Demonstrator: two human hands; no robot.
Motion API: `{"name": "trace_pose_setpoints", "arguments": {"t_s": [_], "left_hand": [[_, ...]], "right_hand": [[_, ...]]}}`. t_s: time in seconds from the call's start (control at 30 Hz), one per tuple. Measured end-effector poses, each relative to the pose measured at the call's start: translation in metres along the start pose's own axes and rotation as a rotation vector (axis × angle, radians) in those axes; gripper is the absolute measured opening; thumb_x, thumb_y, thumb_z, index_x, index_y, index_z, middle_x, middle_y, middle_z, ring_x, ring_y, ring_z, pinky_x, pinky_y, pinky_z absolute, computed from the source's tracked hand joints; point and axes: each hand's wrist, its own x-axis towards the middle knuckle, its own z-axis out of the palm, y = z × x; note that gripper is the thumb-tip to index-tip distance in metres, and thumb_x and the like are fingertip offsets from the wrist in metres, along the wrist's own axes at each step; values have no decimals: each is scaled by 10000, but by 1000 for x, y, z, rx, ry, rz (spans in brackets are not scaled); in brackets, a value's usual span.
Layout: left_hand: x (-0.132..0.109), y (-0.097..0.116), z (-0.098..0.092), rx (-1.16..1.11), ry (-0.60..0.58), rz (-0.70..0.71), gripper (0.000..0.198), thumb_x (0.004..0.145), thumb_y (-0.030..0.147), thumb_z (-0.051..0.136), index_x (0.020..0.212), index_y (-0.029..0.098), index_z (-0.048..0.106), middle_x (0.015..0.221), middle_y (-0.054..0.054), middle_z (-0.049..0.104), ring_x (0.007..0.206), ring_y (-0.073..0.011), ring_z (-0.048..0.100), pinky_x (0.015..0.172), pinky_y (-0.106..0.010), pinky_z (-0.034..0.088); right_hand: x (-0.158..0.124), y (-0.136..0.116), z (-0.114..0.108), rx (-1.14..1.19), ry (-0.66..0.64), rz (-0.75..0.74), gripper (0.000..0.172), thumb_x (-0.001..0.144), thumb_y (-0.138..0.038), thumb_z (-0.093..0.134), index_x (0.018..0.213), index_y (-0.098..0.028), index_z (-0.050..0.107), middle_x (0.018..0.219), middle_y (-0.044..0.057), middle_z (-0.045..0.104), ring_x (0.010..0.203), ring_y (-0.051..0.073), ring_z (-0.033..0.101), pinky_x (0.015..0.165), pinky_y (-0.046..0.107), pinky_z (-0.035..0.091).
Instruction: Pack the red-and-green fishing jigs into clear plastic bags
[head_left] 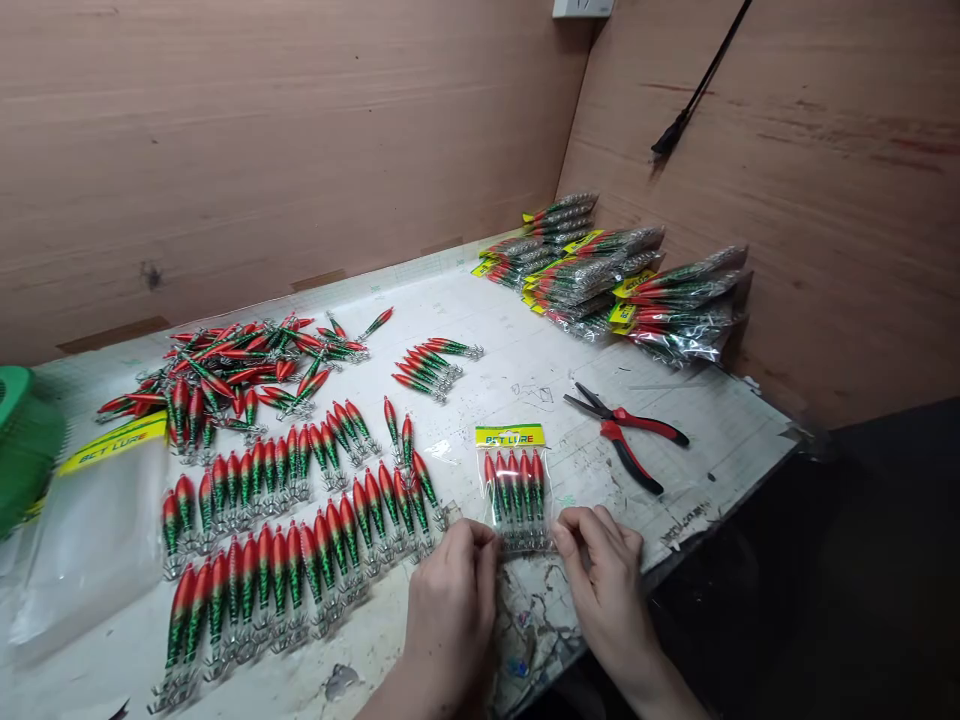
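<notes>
A clear plastic bag with a yellow "BET LURE" header (509, 436) stands out near the table's front edge, holding several red-and-green squid lures (514, 485) side by side, heads toward the header. My left hand (452, 592) is closed at the bag's lower left corner, fingertips pinched on its edge. At the lower right corner my right hand (604, 560) pinches the other side, thumb against curled fingers. Left of my hands, loose squid lures (279, 565) lie in slanting rows, hooks toward me. Pliers with red and black handles (626, 430) lie partly open beyond my right hand.
Behind the rows is a heap of loose lures (225, 365), with a smaller group (431, 368) beside it. Unfilled bags (97, 530) and a green basket (26, 440) are at the left. Filled packs (592, 275) are stacked by the back wall. The table edge drops off at right.
</notes>
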Motion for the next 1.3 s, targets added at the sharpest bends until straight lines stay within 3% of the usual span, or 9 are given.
{"name": "trace_pose_setpoints", "arguments": {"t_s": [0.23,0.4,0.5,0.7,0.83,1.0,1.13,1.23,1.3], "left_hand": [[12,8,10,77,17,-175,214,919,238,414,711,210,453,574,22,577,476,-142,578,467,-230,375],[23,12,10,215,-87,-282,229,886,216,449,657,211,443,528,15,554,469,-167,566,462,-242,328],[28,18,8,342,-112,-258,199,860,163,459,665,202,465,581,-11,567,509,-184,588,455,-242,313],[35,26,2,495,2,-134,47,853,154,468,831,166,508,799,-84,597,575,-202,624,405,-227,316],[41,26,4,379,-121,-208,113,845,241,542,914,159,505,773,-68,630,567,-219,655,418,-234,360],[41,12,4,-92,-129,-264,410,882,299,461,1248,139,370,685,18,598,498,-173,611,480,-260,446],[36,0,5,-387,-67,-300,628,873,432,461,1363,95,259,682,32,573,477,-155,573,505,-277,472],[36,-1,9,-593,28,-414,631,849,484,503,1336,131,313,650,51,537,475,-135,548,487,-249,445],[37,1,12,-753,58,-468,606,846,501,515,1311,160,329,636,59,517,483,-119,538,477,-221,426]], "right_hand": [[0,-8,10,-102,72,117,233,946,-265,393,727,-224,461,648,-9,566,666,192,510,713,347,297],[3,-10,14,-178,53,175,244,919,-250,412,677,-224,439,661,3,543,701,210,491,690,347,292],[7,-8,13,-244,43,203,242,887,-227,427,645,-225,431,713,20,529,744,226,494,635,321,275],[10,-1,10,-212,108,166,218,928,-348,420,761,-237,505,761,34,561,763,238,539,631,335,333],[10,-7,14,-187,193,77,289,887,-500,493,752,-245,515,726,36,569,700,233,538,578,328,362],[9,-8,20,107,215,28,106,901,-319,495,939,-223,471,813,34,589,736,182,593,618,283,501],[12,-9,17,98,186,-74,173,872,-265,528,1027,-209,475,879,58,592,820,190,618,678,271,542],[17,-15,12,-30,115,-321,336,871,-379,499,1123,-156,513,1000,136,618,910,243,625,725,338,557],[22,-18,9,-153,104,-534,372,878,-311,441,1171,-101,536,1009,162,650,897,254,642,708,354,559]]}}
